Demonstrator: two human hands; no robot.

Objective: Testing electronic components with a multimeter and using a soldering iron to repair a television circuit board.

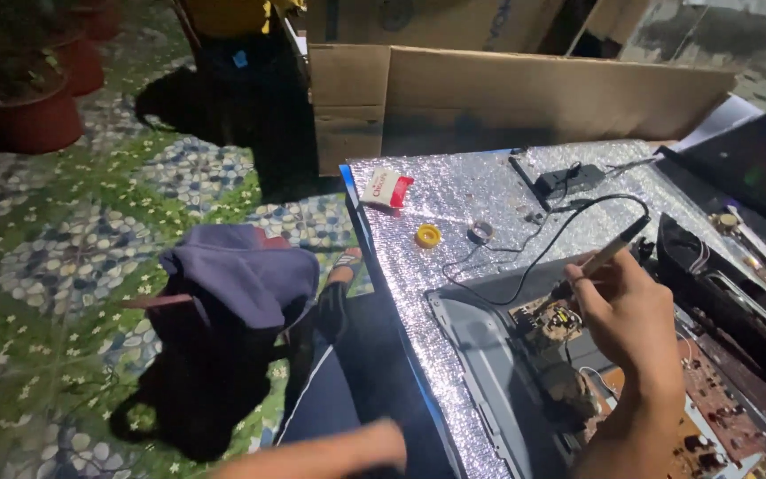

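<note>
My right hand (627,310) grips a pen-shaped soldering iron (615,246) with a black cord (543,248) that loops back across the table. The tool's tip points down toward a small circuit board (550,321) inside an opened grey device casing (480,355). My left forearm (330,454) crosses the bottom edge of the view; the left hand itself is hidden from sight. The work lies on a table covered with silver foil sheeting (454,191).
On the foil lie a yellow solder spool (428,235), a wire coil (480,232), a red-and-white packet (386,187) and a black adapter (569,179). A brown circuit board (720,417) sits at lower right. Cardboard (525,98) stands behind. A blue cloth-covered stool (232,284) stands left; clay pots (24,115) far left.
</note>
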